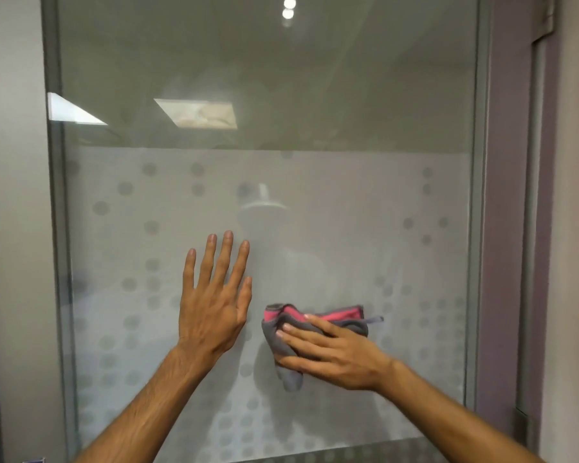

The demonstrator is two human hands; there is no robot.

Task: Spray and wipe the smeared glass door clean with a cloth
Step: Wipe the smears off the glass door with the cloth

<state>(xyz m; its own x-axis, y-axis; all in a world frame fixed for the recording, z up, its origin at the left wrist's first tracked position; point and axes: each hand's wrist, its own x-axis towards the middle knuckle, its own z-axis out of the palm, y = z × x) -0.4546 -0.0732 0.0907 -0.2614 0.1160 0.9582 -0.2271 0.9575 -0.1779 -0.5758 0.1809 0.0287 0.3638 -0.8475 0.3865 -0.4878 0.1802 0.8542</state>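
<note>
The glass door [348, 228] fills the view, clear at the top and frosted with a dot pattern below. My left hand [213, 302] lies flat against the frosted band, fingers spread and pointing up, holding nothing. Just to its right, my right hand [328, 352] presses a bunched grey and pink cloth [288, 324] onto the glass. A small loop tag sticks out of the cloth's right end. No spray bottle is in view.
A grey metal frame [56, 228] borders the glass on the left, with a plain wall beyond it. On the right stand another frame post [478, 228] and a purple door jamb [505, 228]. Ceiling lights reflect in the clear upper pane.
</note>
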